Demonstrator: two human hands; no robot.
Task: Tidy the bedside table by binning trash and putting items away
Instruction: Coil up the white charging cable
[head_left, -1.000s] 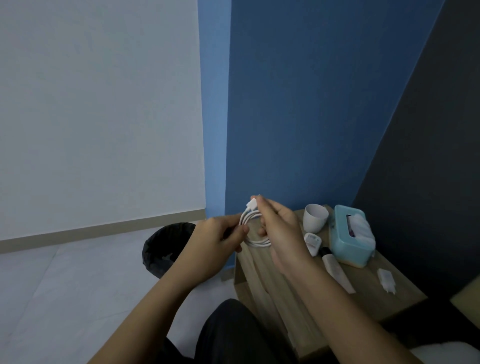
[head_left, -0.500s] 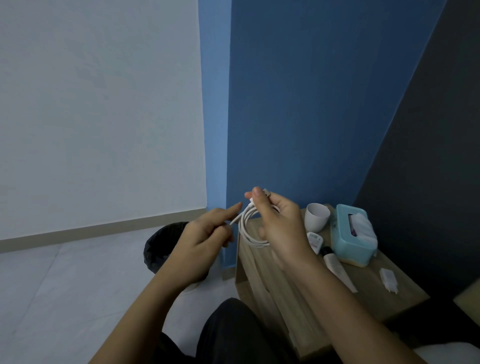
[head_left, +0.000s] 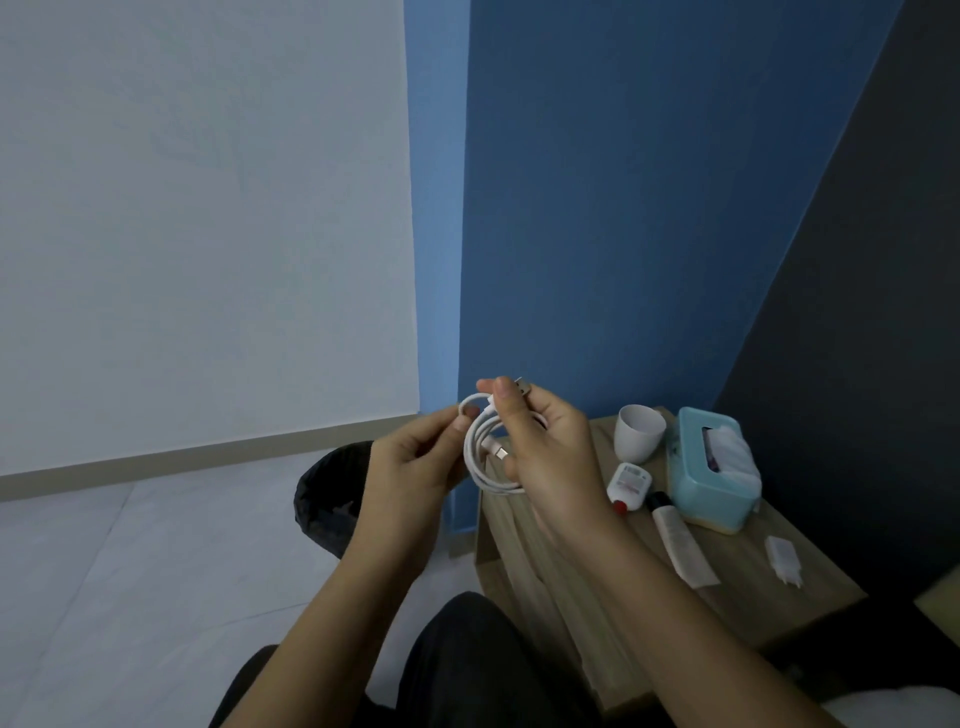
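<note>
Entry, head view. We are logging the white cable (head_left: 480, 467) as a loose coil held in the air, in front of the near-left edge of the bedside table (head_left: 727, 587).

We are seeing the right hand (head_left: 550, 447) grasping the coil: fingers curled round its right side, thumb and forefinger pinching the strand just below the metal plug (head_left: 522, 387), which is sticking up above the fingertips. The left hand (head_left: 410, 467) is pinching the upper-left loop between thumb and forefinger. The small connector (head_left: 501, 454) is lying inside the coil.

We are noting the black bin (head_left: 327, 499) on the floor behind the left hand, just beside the table.

On the table we are recording:
- A white cup (head_left: 640, 434), upright
- A teal tissue box (head_left: 696, 483)
- A small white bottle (head_left: 630, 483), lying flat
- A tube (head_left: 680, 543), lying flat
- A white charger (head_left: 783, 558), apart from the rest
</note>
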